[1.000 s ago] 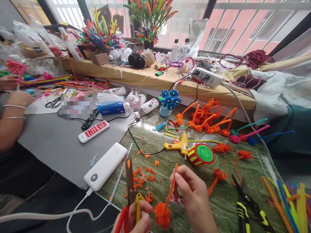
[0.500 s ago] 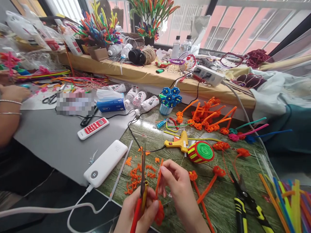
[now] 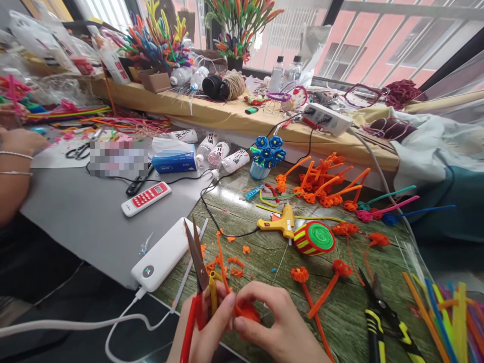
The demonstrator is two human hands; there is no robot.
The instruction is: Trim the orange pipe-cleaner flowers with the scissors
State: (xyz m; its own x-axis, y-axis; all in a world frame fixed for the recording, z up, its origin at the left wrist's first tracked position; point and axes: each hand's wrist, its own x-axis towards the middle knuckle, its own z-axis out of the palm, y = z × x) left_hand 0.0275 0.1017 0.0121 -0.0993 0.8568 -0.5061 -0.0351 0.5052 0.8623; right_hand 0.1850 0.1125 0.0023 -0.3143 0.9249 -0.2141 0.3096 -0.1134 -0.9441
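Observation:
My left hand [image 3: 212, 320] is closed around red-handled scissors [image 3: 196, 254], whose blades point up and stand slightly apart. Beside them in the same hand is a yellow piece [image 3: 215, 290], its kind unclear. An orange pipe cleaner [image 3: 222, 264] sticks up from between the left thumb and fingers. My right hand [image 3: 278, 320] pinches a curled orange pipe-cleaner piece [image 3: 247, 311] close to the left fingertips; fingers partly hide it. Orange fuzzy scraps [image 3: 236, 262] lie behind the hands. Just right are two orange pipe-cleaner flowers [image 3: 300, 275] on stems.
A yellow glue gun [image 3: 280, 222] lies next to a green-red coil [image 3: 319, 237]. Black-yellow pliers [image 3: 385, 307] and loose pipe cleaners [image 3: 454, 317] are at right. Left are a white power bank [image 3: 166, 252], a remote [image 3: 146, 198] and another person's arm [image 3: 17, 171].
The right hand has come down from the upright stem onto the curled orange piece. The left hand has shifted left, its scissors tilting left with blades more apart. The orange stem now leans left.

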